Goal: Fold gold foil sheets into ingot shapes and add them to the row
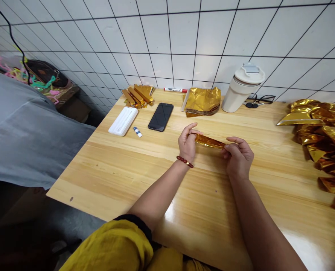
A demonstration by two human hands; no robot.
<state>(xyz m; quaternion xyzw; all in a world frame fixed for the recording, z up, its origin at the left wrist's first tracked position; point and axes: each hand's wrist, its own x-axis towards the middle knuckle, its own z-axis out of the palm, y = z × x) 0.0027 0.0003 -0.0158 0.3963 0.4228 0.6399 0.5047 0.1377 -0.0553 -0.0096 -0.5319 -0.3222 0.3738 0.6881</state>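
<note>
A narrow folded strip of gold foil paper (209, 141) is stretched between my two hands above the wooden table (122, 165). My left hand (188, 145), with a beaded bracelet on its wrist, pinches the strip's left end. The right end is between the thumb and fingers of my right hand (239, 156). Beyond my hands lies a stack of gold foil sheets (203, 101) near the wall. Folded gold strips (139, 96) are piled at the back left corner. On the right spreads a large heap of folded gold foil pieces (322, 135).
Along the back stand a white tumbler (241, 88), glasses (259, 101) and a red-and-white marker (175, 90). A black phone (161, 117), a white power bank (124, 121) and a small blue-and-white tube (137, 131) lie left. Grey cloth (29, 131) hangs beyond the table's left edge.
</note>
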